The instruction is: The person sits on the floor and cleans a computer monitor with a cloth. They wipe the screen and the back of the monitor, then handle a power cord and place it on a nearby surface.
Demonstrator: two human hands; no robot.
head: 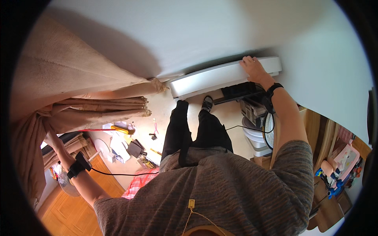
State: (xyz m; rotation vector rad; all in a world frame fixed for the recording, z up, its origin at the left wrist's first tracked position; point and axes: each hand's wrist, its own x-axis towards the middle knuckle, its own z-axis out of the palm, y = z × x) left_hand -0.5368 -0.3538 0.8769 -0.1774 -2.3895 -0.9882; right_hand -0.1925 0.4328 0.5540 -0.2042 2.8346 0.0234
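My right hand [254,69] lies over a long white wall unit [212,77], which looks like an air conditioner. The fingers curl over its upper edge near the right end. On the left, my left hand [54,141] is at the beige curtain [79,66], where the cloth bunches into folds. The cloth hides most of its fingers, but the gathered curtain appears held there. A thin red strip [94,129] runs from near this hand towards a yellow tool [121,129].
Papers, a black box [136,148] and small items litter the floor at left, near a pedestal fan [68,184]. Below the white unit stands a black panel [239,93]. At right are stacked round appliances [251,129], cables and wooden shelving [314,132].
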